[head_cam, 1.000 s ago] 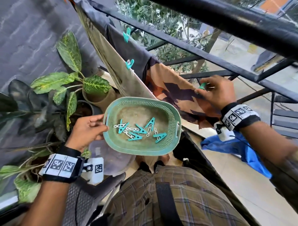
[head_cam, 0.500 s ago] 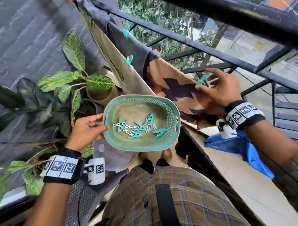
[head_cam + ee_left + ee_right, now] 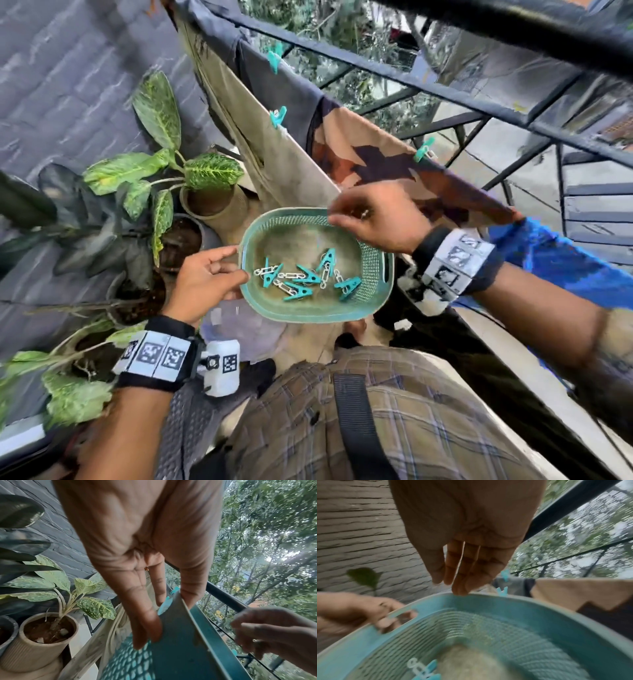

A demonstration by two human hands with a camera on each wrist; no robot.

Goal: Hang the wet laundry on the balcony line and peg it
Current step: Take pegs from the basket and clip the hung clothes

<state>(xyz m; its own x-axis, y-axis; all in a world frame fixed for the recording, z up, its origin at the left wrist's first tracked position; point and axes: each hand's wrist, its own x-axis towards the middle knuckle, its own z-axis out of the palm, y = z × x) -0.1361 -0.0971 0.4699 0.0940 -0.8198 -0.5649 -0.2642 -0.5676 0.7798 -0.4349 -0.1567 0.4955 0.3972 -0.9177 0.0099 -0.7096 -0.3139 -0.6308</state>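
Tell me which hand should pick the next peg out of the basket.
Right. The right hand hangs empty and open over the basket rim, above the pegs. The left hand grips the basket's handle, steadying it.

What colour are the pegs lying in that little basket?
The pegs are teal green with silvery metal springs, much like the basket itself. The head view shows them best.

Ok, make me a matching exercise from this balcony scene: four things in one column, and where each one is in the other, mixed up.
Things:
1. left hand
2. right hand
3. loose pegs
4. patterned cloth

Places:
A. lying in the basket
B. hanging over the railing, pegged
C. holding the basket's rim
D. open above the basket's far rim

Pairs: 1-C, 2-D, 3-A, 4-B
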